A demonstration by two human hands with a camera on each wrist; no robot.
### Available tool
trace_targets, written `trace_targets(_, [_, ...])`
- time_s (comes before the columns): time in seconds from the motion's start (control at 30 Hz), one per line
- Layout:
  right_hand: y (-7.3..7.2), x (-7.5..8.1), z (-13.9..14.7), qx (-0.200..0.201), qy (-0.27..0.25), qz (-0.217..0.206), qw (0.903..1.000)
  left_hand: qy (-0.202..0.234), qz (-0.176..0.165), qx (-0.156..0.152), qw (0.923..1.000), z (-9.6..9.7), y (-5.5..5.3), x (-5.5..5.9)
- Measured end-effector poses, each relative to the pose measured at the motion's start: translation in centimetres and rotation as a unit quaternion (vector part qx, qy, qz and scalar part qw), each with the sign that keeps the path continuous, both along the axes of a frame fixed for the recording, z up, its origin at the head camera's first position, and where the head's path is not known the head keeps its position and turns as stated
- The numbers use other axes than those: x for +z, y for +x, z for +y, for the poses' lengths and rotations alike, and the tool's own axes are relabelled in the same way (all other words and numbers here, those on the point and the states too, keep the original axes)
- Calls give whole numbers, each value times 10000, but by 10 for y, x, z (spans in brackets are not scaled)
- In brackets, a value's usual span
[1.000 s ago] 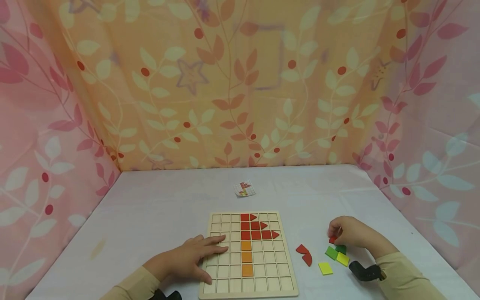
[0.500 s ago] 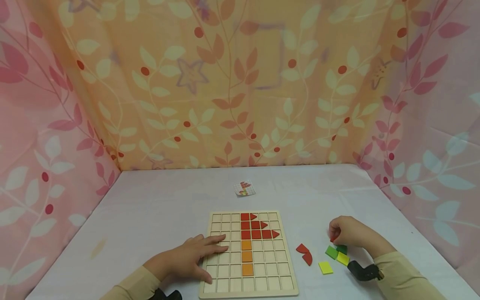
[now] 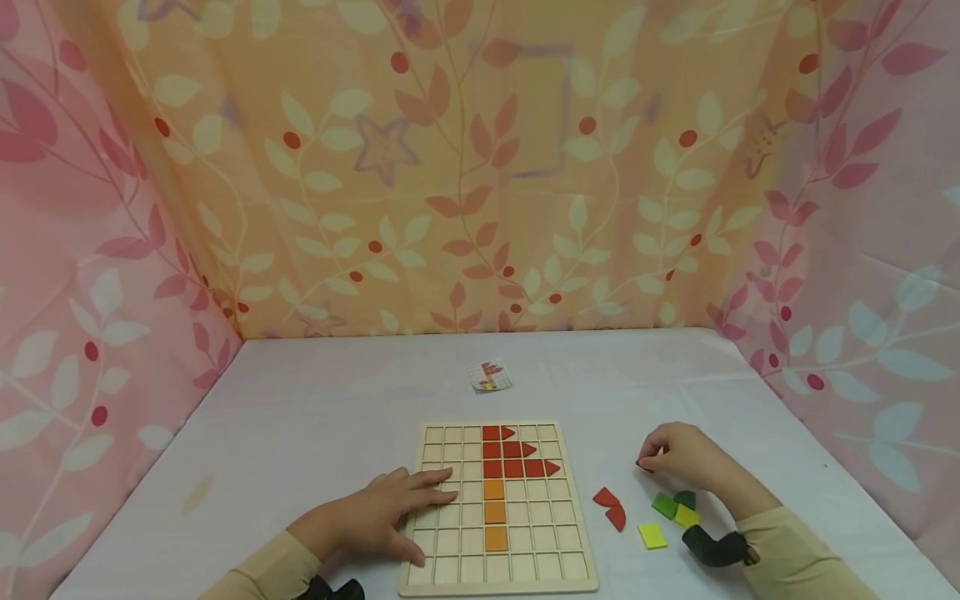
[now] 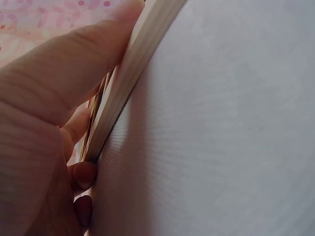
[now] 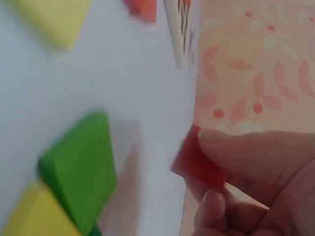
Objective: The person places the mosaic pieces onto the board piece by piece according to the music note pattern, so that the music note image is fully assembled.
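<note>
Head: our left hand (image 3: 378, 512) spread on board (image 3: 538, 540), lower centre; right hand (image 3: 678, 454) has shifted left from loose tiles (image 3: 664, 505), pickup seemingly done. Left wrist: thumb (image 4: 88, 54) at board edge (image 4: 125, 81). Right wrist: we pinch 1 red piece (image 5: 193, 158), lower right.

Wht table (image 3: 322, 400): card (image 3: 490, 376) far side, approx ctr; board (image 3: 542, 540) flat, nr side. R of board: 2 red pcs (image 3: 616, 518) tog.; 1 yel pc (image 3: 652, 537) alone; 2 grn pcs (image 3: 664, 505) w/ 2nd yel pc (image 3: 687, 516), bunched, overlap unclear.
</note>
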State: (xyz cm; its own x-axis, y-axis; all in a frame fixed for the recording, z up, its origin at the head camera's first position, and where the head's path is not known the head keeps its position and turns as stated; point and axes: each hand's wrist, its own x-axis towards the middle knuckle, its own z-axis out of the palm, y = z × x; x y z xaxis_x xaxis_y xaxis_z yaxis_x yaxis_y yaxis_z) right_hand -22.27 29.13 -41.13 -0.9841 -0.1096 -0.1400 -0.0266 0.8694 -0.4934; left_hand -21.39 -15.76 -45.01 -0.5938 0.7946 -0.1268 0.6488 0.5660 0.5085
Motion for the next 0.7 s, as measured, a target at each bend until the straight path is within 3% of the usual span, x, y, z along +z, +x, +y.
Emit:
trace_targets(0.13, [1, 1, -16, 176, -112, 409, 9989, -8, 22, -44, 10000, 0, 0, 0])
trace_targets(0.23, [3, 2, -29, 193, -303, 480, 9982, -17, 81, -70, 9999, 1, 0, 0])
trace_targets(0.47, [8, 4, -57, 619, -1111, 390, 9911, -46, 56, 10, 10000, 1, 1, 2])
trace_targets(0.7, [13, 4, -85, 871, -1997, -137, 9759, -39, 81, 17, 10000, 2, 1, 0])
